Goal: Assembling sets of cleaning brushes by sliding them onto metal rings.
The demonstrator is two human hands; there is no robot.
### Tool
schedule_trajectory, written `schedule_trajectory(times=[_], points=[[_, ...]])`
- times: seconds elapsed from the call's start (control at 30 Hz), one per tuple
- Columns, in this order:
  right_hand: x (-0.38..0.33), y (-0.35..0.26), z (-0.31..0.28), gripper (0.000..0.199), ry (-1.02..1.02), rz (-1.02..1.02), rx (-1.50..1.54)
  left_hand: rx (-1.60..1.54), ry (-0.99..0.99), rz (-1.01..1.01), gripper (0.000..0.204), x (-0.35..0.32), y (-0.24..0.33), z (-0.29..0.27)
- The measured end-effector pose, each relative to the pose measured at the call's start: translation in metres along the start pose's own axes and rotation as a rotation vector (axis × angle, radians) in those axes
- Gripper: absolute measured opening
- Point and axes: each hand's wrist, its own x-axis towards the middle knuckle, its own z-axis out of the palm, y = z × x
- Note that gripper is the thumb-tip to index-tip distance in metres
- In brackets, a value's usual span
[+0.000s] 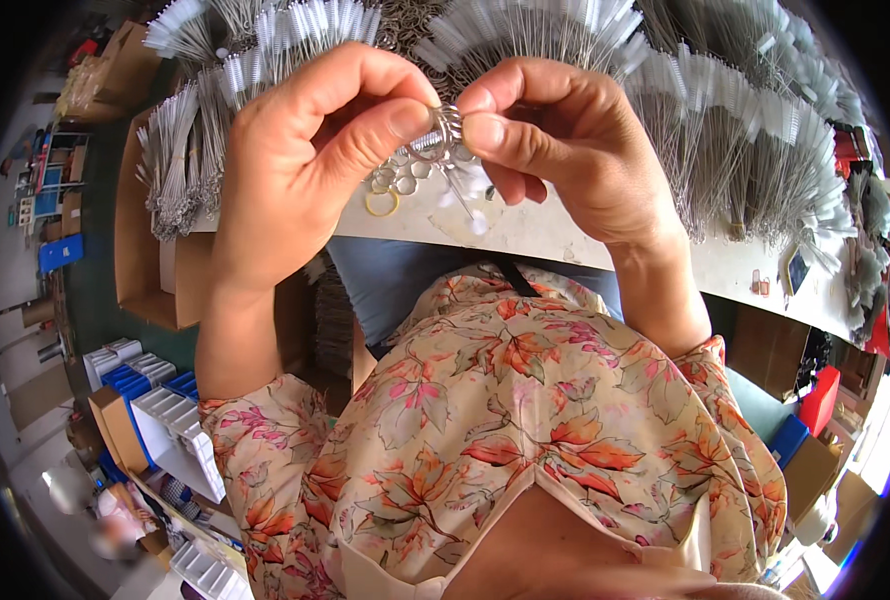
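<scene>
My left hand (340,140) is closed in a pinch, thumb against forefinger, on a shiny metal ring (446,128). From the other side my right hand (555,140) pinches the same ring, its lower fingers curled beneath. Thin wire stems (457,190) hang below the ring with whitish tips; they look like small wire brushes, though the fingers partly hide how they join it. Under the hands, several loose metal rings (406,184) lie on the pale tabletop (555,228), beside a yellow band (382,203).
Bundles of wire brushes with white bristles (735,120) crowd the table's far side, with more bundles (200,140) at left. A pile of metal rings (410,30) sits among them. An open cardboard box (145,270) stands left of the table. White and blue trays (180,435) are lower left.
</scene>
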Motion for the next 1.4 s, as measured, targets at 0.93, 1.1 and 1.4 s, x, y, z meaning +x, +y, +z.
schedule_trajectory(times=[0.93, 1.1, 1.4], points=[[0.031, 0.073, 0.084, 0.013, 0.032, -0.351, -0.258, -0.706, 0.515, -0.086, 0.019, -0.078, -0.017, -0.011], [0.035, 0.098, 0.076, 0.014, -0.089, -0.169, -0.368, -0.491, 0.502, -0.163, 0.018, -0.126, -0.026, -0.064], [-0.008, 0.148, 0.032, 0.01, -0.109, 0.336, -0.498, 0.618, -0.102, -0.769, 0.014, -0.232, -0.168, -0.007]])
